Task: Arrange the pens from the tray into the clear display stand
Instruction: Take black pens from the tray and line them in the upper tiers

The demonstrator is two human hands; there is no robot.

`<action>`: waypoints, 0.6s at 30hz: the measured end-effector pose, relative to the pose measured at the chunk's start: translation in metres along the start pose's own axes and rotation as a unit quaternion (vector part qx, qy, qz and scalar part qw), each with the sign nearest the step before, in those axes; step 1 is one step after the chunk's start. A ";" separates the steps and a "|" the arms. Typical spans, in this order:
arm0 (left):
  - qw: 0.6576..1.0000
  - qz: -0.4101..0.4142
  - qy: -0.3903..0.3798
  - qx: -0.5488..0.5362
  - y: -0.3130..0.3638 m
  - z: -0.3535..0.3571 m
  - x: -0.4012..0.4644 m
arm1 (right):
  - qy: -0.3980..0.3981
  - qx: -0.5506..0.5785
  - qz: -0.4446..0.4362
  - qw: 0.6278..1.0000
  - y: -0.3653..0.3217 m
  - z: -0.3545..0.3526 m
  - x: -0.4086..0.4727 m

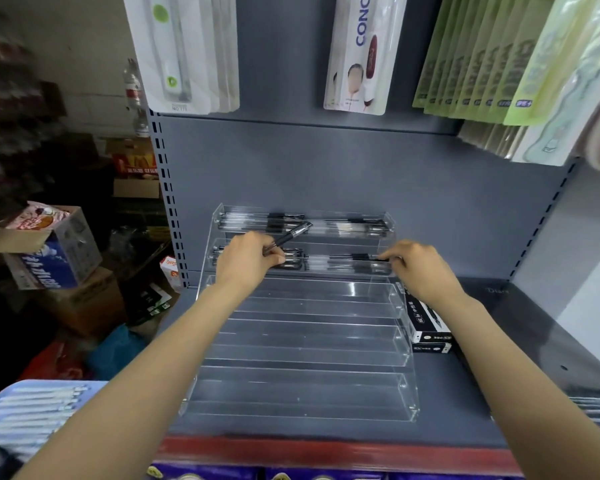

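A clear tiered display stand [302, 341] sits on the grey shelf. Its top tier holds a row of black-and-clear pens [354, 225], and so does the second tier [347, 265]; the lower tiers hold none. My left hand [248, 261] grips a black pen [288, 237] that slants up to the right over the second tier's left half. My right hand [418, 268] pinches the pens at the right end of the second tier. A light blue tray [0, 407] with several white pens lies at the lower left.
Black pen boxes [428, 323] stand right of the stand on the shelf [499, 341]. Packaged goods hang above on the back panel [354, 53]. Cardboard boxes [56, 251] and bags fill the floor at left. The shelf's red front edge [326, 452] runs below.
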State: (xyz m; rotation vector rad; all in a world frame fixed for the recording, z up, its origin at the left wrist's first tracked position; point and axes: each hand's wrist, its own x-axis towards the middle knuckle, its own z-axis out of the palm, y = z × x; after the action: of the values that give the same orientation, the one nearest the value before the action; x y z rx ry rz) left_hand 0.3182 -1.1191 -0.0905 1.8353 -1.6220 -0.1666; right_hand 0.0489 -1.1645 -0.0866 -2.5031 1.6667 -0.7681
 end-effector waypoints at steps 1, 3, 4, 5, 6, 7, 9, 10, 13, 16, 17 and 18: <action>1.000 0.001 0.001 0.002 0.000 0.000 0.000 | -0.009 -0.008 -0.004 1.000 0.001 0.000 -0.002; 1.000 0.003 0.008 0.006 0.001 0.000 -0.001 | -0.025 -0.021 -0.011 0.999 0.003 -0.001 -0.006; 1.000 0.004 0.011 0.006 0.001 0.000 -0.002 | -0.032 -0.028 -0.012 0.999 0.003 -0.003 -0.007; 1.000 0.007 0.013 0.007 0.001 0.000 -0.002 | -0.039 -0.035 -0.014 0.999 0.002 -0.004 -0.008; 1.000 0.009 0.013 0.009 0.001 0.000 -0.003 | -0.045 -0.046 -0.014 0.998 0.002 -0.004 -0.009; 1.000 0.010 0.011 0.015 0.001 0.000 -0.003 | -0.046 -0.057 -0.014 0.997 0.001 -0.005 -0.011; 0.998 0.025 0.011 0.048 0.003 -0.001 -0.004 | -0.021 -0.051 -0.012 0.998 0.001 -0.004 -0.013; 0.996 0.040 0.015 0.074 0.006 -0.002 -0.006 | 0.006 -0.024 -0.009 1.000 0.001 -0.003 -0.015; 0.990 0.100 0.013 0.097 0.021 0.000 -0.012 | 0.071 0.094 0.030 0.993 0.005 -0.001 -0.018; 0.983 0.160 -0.035 0.083 0.036 0.004 -0.008 | 0.035 0.217 0.098 0.971 0.004 -0.005 -0.019; 0.978 0.180 -0.060 0.084 0.040 0.007 -0.004 | 0.011 0.247 0.113 0.962 0.003 -0.005 -0.019; 0.974 0.192 -0.085 0.082 0.044 0.011 0.001 | -0.013 0.262 0.123 0.957 0.004 -0.004 -0.019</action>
State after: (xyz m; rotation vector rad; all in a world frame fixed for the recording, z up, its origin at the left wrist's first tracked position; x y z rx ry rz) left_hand 0.2763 -1.1239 -0.0741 1.6194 -2.1329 -0.0178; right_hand 0.0380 -1.1485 -0.0910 -1.8999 1.4795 -0.9856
